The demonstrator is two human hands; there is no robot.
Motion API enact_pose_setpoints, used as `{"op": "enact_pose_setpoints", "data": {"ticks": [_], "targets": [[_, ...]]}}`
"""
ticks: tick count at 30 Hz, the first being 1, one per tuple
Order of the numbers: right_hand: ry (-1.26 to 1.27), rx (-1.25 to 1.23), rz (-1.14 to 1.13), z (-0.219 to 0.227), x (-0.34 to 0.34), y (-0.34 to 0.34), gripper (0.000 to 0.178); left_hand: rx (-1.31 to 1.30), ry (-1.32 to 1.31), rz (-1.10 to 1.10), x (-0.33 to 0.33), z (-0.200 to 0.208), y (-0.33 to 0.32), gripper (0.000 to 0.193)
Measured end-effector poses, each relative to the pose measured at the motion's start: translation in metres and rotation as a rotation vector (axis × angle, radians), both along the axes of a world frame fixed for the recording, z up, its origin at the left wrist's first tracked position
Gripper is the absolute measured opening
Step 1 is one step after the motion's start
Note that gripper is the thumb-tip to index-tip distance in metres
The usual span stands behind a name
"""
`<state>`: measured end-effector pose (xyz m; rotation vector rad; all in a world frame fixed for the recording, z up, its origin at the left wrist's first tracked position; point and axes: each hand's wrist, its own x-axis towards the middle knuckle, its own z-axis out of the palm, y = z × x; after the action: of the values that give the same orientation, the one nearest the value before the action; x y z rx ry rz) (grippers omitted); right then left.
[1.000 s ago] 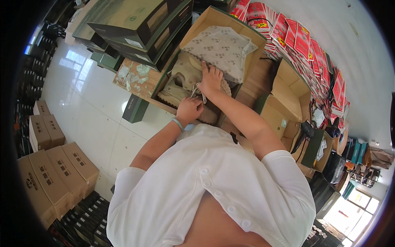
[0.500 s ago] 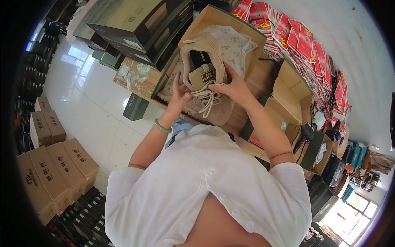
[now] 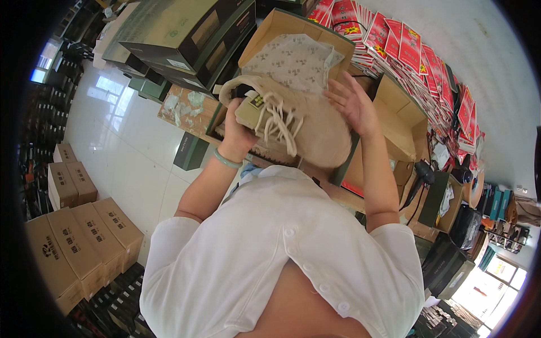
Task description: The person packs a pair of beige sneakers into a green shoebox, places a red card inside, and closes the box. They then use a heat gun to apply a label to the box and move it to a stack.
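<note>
A beige lace-up shoe (image 3: 315, 124) is tilted above an open shoe box (image 3: 270, 28), its toe toward the lower right. My left hand (image 3: 239, 129) grips the shoe at its collar and tongue, with the thumb and some fingers hidden behind it. Pale laces (image 3: 276, 121) hang loosely over the tongue. My right hand (image 3: 355, 107) is raised off the shoe's far side, fingers spread, holding nothing. Inside the box lies patterned white wrapping paper (image 3: 293, 59). Part of another beige piece shows below the shoe, mostly covered.
Stacked dark green shoe boxes (image 3: 186, 34) stand at the left. Another open box (image 3: 400, 112) lies right of my right hand, beside a heap of red printed cards (image 3: 394, 45). A black hair dryer-like tool (image 3: 422, 172) rests nearby. Brown cartons (image 3: 84, 242) stand on the floor.
The shoe has turned from nearly upright to slanting, its toe swinging right. My right hand has let go of it and moved right; my left hand keeps its hold.
</note>
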<state>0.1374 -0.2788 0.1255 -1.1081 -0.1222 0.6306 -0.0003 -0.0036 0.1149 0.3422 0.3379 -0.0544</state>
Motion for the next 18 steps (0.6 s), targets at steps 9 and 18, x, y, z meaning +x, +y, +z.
{"op": "enact_pose_setpoints", "data": {"ticks": [9, 18], "targets": [[-0.157, 0.142, -0.191, -0.028, -0.113, 0.089, 0.099, -0.003, 0.046, 0.239, 0.014, 0.004, -0.066, 0.049], [0.01, 0.389, -0.323, 0.011, -0.103, 0.099, 0.086, 0.155, -0.237, 0.184, 0.004, -0.013, -0.082, 0.043]]}}
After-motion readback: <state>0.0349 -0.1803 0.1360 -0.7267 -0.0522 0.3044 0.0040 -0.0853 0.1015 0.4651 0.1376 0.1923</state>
